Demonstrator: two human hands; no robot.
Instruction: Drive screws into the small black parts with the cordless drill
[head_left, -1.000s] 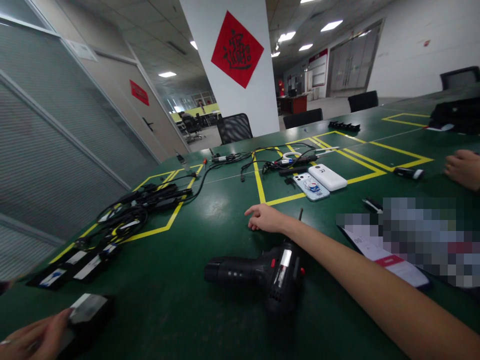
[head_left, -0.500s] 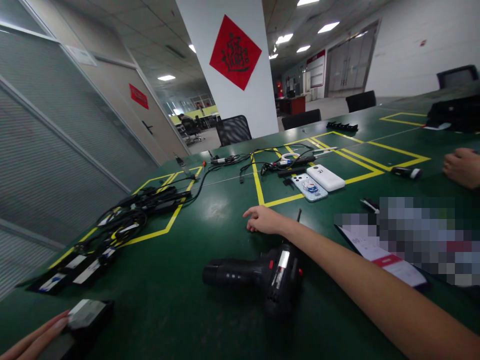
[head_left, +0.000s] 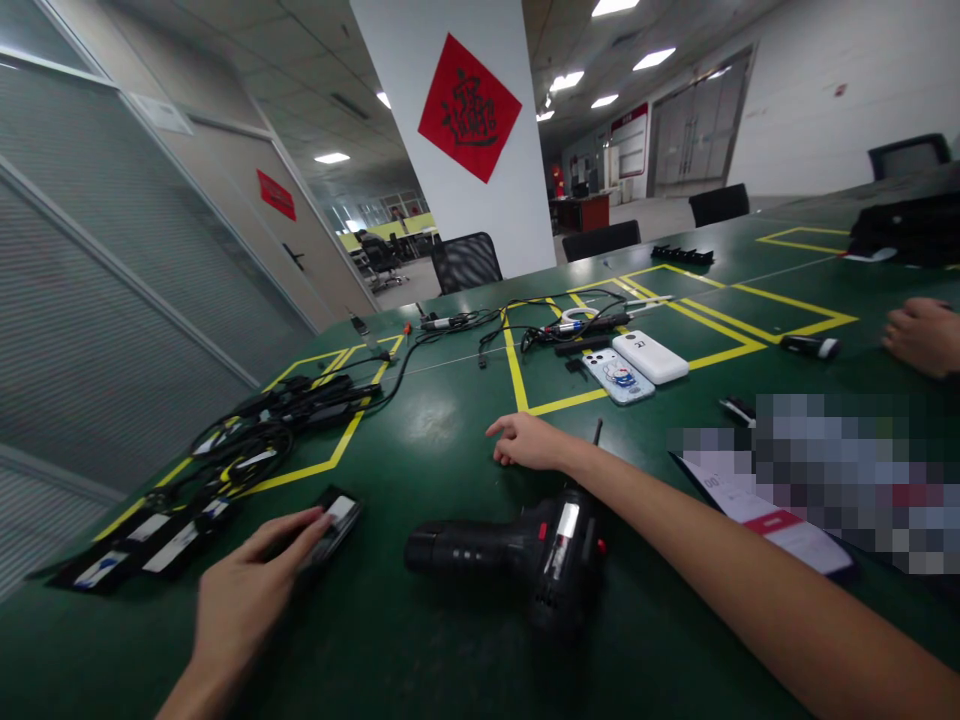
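Observation:
My left hand (head_left: pixel 247 590) is closed on a small black box with a pale label (head_left: pixel 337 520), held at the lower left above the green table. The fingers hide part of the box, and its exact kind does not show. My right hand (head_left: pixel 529 441) rests on the table with the index finger stretched out and the others loosely bent; nothing shows in it. Below it a black cordless drill (head_left: pixel 551 560) lies on its side, its handle towards the left. My right forearm passes over the drill's bit end.
Black cables (head_left: pixel 292 400) lie heaped at the left. A phone (head_left: pixel 619 376) and white power bank (head_left: pixel 651 357) lie beyond my right hand. Papers (head_left: pixel 750 500), partly blurred, are at the right. Another person's hand (head_left: pixel 926 337) rests at the far right near a small flashlight (head_left: pixel 810 346).
My left hand has come in from the lower left corner, moving right and forward with the black box. My right hand and the drill have stayed in place.

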